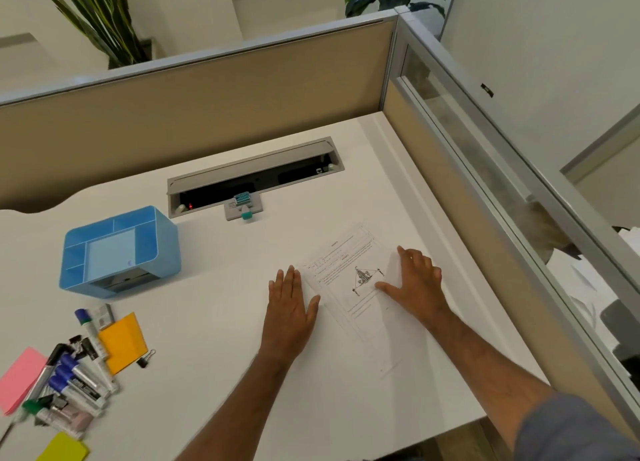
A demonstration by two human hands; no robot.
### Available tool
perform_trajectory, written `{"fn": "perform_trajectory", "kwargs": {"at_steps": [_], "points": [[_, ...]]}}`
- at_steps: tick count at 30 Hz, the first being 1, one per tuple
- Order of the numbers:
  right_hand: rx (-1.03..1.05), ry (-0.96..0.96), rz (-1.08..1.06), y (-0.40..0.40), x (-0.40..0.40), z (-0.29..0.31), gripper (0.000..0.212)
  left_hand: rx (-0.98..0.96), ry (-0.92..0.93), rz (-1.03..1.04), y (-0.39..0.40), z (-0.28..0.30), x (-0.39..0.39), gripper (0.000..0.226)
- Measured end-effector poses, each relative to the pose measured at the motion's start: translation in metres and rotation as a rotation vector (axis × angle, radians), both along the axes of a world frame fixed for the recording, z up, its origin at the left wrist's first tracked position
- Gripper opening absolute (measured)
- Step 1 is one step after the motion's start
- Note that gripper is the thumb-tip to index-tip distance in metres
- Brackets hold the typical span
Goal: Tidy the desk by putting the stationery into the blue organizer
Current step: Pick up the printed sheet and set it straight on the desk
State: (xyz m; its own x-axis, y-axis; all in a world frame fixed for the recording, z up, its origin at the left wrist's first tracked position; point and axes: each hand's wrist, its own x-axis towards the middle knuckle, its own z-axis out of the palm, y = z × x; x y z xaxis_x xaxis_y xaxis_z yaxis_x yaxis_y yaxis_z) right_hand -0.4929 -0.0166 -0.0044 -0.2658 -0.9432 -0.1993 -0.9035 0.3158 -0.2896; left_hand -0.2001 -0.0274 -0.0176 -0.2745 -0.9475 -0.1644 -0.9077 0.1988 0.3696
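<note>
Resting flat with fingers straight, left hand [290, 306] beside and right hand [417, 284] upon printed white paper sheet [360, 287]; blue plastic compartmented organizer [119, 251] well left, markers [74, 377] near it

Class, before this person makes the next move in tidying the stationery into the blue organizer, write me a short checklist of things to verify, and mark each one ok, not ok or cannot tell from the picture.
1. Both hands free to pick up: ok. The left hand and right hand lie flat, holding nothing.
2. Blue organizer upright with its compartments open on top: ok.
3. Compartments have room: ok; they look empty.
4. Stationery gathered within reach: cannot tell. The markers, sticky notes and binder clip lie at the left, away from both hands.
5. Printed sheet out of the way: not ok; the right hand rests on it.
6. Marker caps on: cannot tell, blurred.
</note>
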Motion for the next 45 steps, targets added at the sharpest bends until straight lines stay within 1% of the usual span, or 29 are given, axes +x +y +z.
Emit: {"fn": "perform_trajectory", "kwargs": {"at_steps": [2,4,7,10,15,17,20,21,22,24,27,31,32,34,36,39,41,42,45], "points": [[0.026,0.026,-0.021,-0.001,-0.004,-0.003,0.105,0.003,-0.002,0.006,0.000,0.000,-0.003,0.077],[0.026,0.027,-0.039,-0.003,-0.007,-0.004,0.101,0.003,-0.004,0.015,0.000,0.000,-0.005,0.077],[0.029,-0.031,-0.082,-0.007,-0.007,-0.004,0.097,0.012,-0.009,0.021,0.002,-0.001,-0.006,0.081],[0.069,-0.113,-0.164,-0.011,-0.007,-0.002,0.100,0.024,0.002,0.028,0.003,0.000,-0.007,0.079],[0.147,-0.115,-0.196,-0.014,-0.006,0.002,0.095,0.047,0.009,0.037,0.005,0.000,-0.004,0.075],[0.124,-0.182,-0.175,-0.012,-0.007,0.001,0.082,0.052,0.001,0.036,0.006,0.000,-0.003,0.075],[0.048,-0.410,-0.164,-0.008,-0.006,0.005,0.044,0.045,0.008,0.046,0.008,0.003,-0.002,0.073],[0.006,-0.470,-0.162,-0.008,-0.005,0.009,0.033,0.050,0.018,0.054,0.009,0.004,-0.002,0.074],[-0.031,-0.518,-0.152,-0.010,-0.003,0.016,0.027,0.058,0.037,0.069,0.010,0.005,-0.001,0.074],[-0.092,-0.605,-0.116,-0.014,0.004,0.031,0.018,0.090,0.098,0.129,0.011,0.006,0.002,0.076],[-0.155,-0.731,-0.058,-0.021,0.020,0.061,0.011,0.143,0.234,0.249,0.010,0.015,0.005,0.075],[-0.217,-0.850,0.007,-0.027,0.044,0.090,0.009,0.177,0.483,0.457,0.006,0.029,0.014,0.062],[-0.226,-0.883,0.010,-0.029,0.050,0.095,0.010,0.199,0.573,0.522,0.004,0.034,0.016,0.057],[-0.238,-0.940,0.001,-0.033,0.064,0.101,0.013,0.285,0.830,0.673,0.001,0.045,0.021,0.042],[-0.246,-0.962,-0.004,-0.035,0.078,0.102,0.017,0.364,1.027,0.760,0.001,0.054,0.028,0.034],[-0.233,-0.996,-0.017,-0.034,0.101,0.097,0.024,0.335,1.134,0.811,0.005,0.057,0.047,0.037],[-0.215,-1.023,-0.028,-0.031,0.116,0.090,0.027,0.294,1.167,0.857,0.008,0.062,0.059,0.031],[-0.204,-1.032,-0.033,-0.030,0.124,0.085,0.027,0.281,1.168,0.874,0.009,0.067,0.064,0.032],[-0.155,-1.042,-0.027,-0.026,0.142,0.065,0.029,0.258,1.091,0.883,0.014,0.069,0.086,0.039]]}}
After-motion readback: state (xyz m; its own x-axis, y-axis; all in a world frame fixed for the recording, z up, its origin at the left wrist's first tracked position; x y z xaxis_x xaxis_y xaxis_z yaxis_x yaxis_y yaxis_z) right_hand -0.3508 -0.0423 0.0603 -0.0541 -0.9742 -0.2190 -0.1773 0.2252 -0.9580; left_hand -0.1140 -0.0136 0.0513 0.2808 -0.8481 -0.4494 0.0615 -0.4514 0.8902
